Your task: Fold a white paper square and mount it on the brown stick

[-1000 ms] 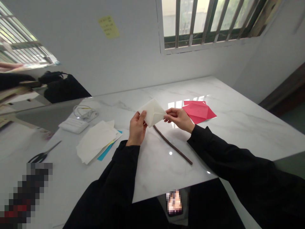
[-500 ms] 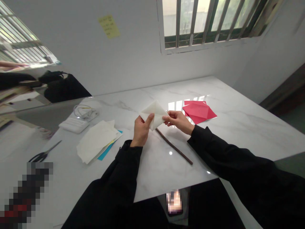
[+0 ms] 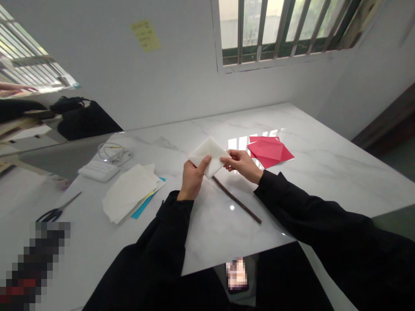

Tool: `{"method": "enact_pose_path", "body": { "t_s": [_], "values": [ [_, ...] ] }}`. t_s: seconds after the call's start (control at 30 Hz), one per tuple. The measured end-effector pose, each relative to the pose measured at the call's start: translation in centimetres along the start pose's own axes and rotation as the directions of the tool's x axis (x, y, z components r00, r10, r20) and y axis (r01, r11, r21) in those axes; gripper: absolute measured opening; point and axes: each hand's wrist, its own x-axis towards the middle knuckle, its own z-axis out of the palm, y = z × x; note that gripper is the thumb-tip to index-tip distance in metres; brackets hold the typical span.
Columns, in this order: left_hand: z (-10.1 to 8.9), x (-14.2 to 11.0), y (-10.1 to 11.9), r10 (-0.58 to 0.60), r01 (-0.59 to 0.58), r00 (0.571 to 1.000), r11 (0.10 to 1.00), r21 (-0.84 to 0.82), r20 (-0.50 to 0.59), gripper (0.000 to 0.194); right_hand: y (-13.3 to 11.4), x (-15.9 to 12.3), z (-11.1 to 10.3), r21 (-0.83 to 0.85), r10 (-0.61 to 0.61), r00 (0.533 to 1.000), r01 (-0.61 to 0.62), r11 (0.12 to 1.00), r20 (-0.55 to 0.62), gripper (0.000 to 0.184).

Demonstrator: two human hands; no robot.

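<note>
Both hands pinch the white paper [image 3: 209, 156] near the middle of the frame, above the desk [image 3: 324, 172]. Left hand [image 3: 193, 178] grips its lower left corner, right hand [image 3: 241, 163] its right corner.

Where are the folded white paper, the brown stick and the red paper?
folded white paper [image 3: 210, 152], head view, on its upper flap between both hands.
brown stick [image 3: 238, 201], head view, mid-length, lying on the table.
red paper [image 3: 269, 151], head view, centre of its top fold.
</note>
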Motion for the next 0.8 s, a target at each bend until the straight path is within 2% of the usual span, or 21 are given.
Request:
{"method": "enact_pose_path", "body": {
  "t_s": [0.27, 0.4, 0.6, 0.8],
  "values": [
    [0.5, -0.6, -0.1, -0.052, 0.051, 0.998, 0.998, 0.03, 0.032, 0.053, 0.2, -0.4, 0.9, 0.0, 0.027, 1.0, -0.027, 1.0, -0.011, 0.043],
    [0.9, -0.9, -0.3, -0.078, 0.077, 0.992, 0.997, 0.021, 0.095, 0.052, -0.1, -0.6, 1.1, -0.036, 0.022, 0.998, -0.024, 0.999, -0.064, 0.045],
    [1.1, -1.2, 0.7, -0.168, 0.184, 0.965, 0.981, -0.059, 0.203, 0.055, -0.2, -0.4, 0.8, -0.037, 0.021, 0.988, -0.027, 0.999, -0.154, 0.044],
    [1.0, -1.0, 1.0, -0.186, 0.195, 0.96, 0.98, -0.026, 0.208, 0.049, -0.1, 0.0, 0.3, -0.013, 0.004, 0.974, -0.007, 1.0, -0.225, 0.046]
  ]
}}
